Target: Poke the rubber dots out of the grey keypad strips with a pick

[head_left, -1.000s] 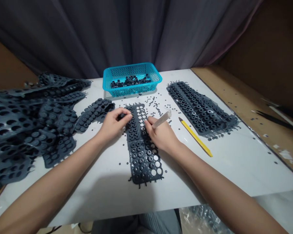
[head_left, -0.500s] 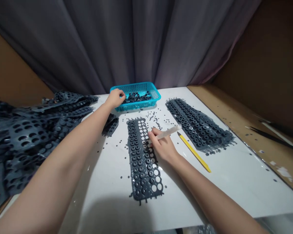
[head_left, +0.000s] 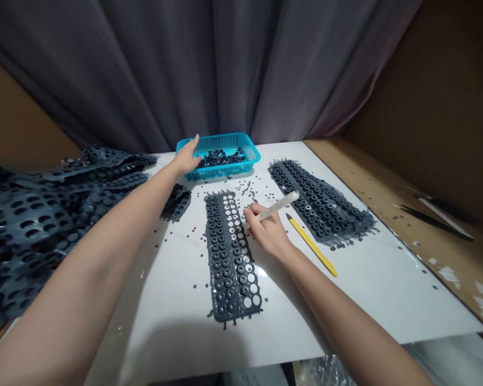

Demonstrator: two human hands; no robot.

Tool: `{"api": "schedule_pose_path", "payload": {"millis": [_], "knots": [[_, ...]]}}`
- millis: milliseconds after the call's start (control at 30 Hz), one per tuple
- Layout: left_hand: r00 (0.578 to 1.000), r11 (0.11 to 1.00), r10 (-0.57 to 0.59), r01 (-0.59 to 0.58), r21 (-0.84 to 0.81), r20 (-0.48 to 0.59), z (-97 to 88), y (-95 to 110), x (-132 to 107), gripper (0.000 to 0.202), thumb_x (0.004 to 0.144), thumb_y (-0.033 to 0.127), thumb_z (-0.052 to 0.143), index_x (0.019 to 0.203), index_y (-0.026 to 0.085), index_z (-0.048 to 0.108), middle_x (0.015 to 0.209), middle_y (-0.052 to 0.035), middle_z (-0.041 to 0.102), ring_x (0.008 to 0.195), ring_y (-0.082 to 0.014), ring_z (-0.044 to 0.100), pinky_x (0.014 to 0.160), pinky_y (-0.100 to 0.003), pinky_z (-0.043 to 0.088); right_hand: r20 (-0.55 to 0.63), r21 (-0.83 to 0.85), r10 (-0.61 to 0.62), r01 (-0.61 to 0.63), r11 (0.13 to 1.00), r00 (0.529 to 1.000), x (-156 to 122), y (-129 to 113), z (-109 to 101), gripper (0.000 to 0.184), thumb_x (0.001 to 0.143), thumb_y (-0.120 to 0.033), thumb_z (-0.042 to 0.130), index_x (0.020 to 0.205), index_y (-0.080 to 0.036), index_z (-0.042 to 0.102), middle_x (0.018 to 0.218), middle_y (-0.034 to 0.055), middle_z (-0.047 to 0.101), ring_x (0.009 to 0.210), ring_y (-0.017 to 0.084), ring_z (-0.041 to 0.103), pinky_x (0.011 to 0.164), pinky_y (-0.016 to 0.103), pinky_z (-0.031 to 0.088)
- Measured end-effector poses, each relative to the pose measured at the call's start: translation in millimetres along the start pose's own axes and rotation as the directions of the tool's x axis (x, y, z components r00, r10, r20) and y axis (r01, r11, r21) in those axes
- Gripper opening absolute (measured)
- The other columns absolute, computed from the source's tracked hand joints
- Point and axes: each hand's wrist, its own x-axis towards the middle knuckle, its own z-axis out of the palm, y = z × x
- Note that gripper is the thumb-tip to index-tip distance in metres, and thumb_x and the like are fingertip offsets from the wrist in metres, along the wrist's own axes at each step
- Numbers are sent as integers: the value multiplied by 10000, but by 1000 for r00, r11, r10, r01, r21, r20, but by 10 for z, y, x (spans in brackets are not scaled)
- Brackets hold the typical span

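Observation:
My left hand is at the near left corner of a blue plastic basket, its fingers spread and apart. Small black rubber rings lie heaped in the basket. My right hand is closed around a white pen-like tool, whose lower tip is hidden by the fingers. Beside that hand lies a dark rubber sheet with rows of moulded rings. Along its right side, many round holes show the white table through them.
A second ring-covered rubber sheet lies at the right, near a yellow craft-knife-like tool. Punched sheets pile up at the left. Tiny black discs dot the white table. Black tweezers rest on the brown board.
My left hand has opened its fingers over the basket's corner; they were curled before. My right hand and the pen-like tool have lifted slightly. The whole view has shifted a little.

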Motion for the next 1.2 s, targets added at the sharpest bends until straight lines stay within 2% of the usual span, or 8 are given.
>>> {"api": "schedule_pose_path", "payload": {"millis": [200, 333, 400, 433, 533, 667, 900, 1200], "knots": [[988, 989, 148, -147, 31, -43, 45, 153, -466, 541, 810, 248, 547, 1340, 176, 462, 1508, -136, 318, 1418, -334, 199, 1136, -536, 137, 171, -104, 24, -6, 995, 985, -38, -49, 1, 340, 898, -294, 412, 584, -215, 312, 489, -51, 355, 496, 124, 435, 519, 242, 277], [931, 932, 356, -347, 101, -80, 46, 578, -963, 333, 824, 269, 534, 1138, 165, 578, 1293, -139, 505, 1264, -300, 400, 1075, -471, 272, 131, -66, 4, 5, 998, 991, -50, -52, 46, 355, 905, -296, 415, 582, -212, 295, 502, -51, 336, 514, 120, 447, 527, 232, 292], [870, 868, 479, -489, 83, 116, 55, 836, -1206, 203, 825, 278, 528, 979, 182, 619, 1055, -86, 595, 1044, -249, 519, 952, -412, 381, 132, -72, 0, 10, 997, 991, -49, -50, 60, 343, 900, -288, 424, 583, -209, 319, 508, -47, 354, 526, 123, 460, 532, 229, 303], [806, 833, 526, -553, 28, 271, 63, 948, -1306, 174, 820, 274, 530, 935, 186, 626, 969, -64, 608, 967, -228, 538, 900, -381, 403, 139, -79, 2, 9, 997, 990, -48, -49, 65, 326, 896, -280, 428, 589, -206, 351, 515, -42, 381, 533, 125, 470, 535, 229, 309], [721, 831, 502, -556, -34, 478, 85, 1154, -1471, 130, 784, 271, 563, 840, 173, 627, 865, -44, 611, 870, -207, 549, 803, -333, 418, 161, -78, 3, 10, 997, 987, -47, -49, 68, 278, 893, -260, 431, 626, -191, 467, 578, -13, 508, 566, 130, 506, 553, 232, 333], [715, 862, 472, -496, -101, 517, 108, 1183, -1475, 154, 761, 297, 609, 844, 173, 649, 851, -32, 629, 830, -192, 575, 760, -309, 427, 177, -85, -3, 18, 996, 984, -53, -72, 59, 280, 903, -266, 432, 664, -176, 546, 656, 15, 598, 585, 131, 523, 581, 240, 354], [716, 876, 436, -476, -76, 545, 228, 1160, -1530, 152, 742, 280, 677, 843, 167, 692, 905, -50, 672, 866, -207, 608, 780, -321, 441, 183, -182, -28, 62, 981, 983, -92, -106, 61, 263, 901, -241, 428, 658, -181, 510, 602, 4, 545, 588, 137, 503, 578, 251, 313], [736, 841, 521, -529, -113, 432, 256, 1041, -1664, 121, 850, 276, 604, 796, 206, 687, 812, -13, 689, 794, -179, 608, 751, -317, 405, 206, -319, 1, 66, 945, 979, -78, -149, 61, 279, 909, -239, 419, 633, -197, 404, 571, -16, 410, 564, 131, 404, 559, 257, 252]]}}
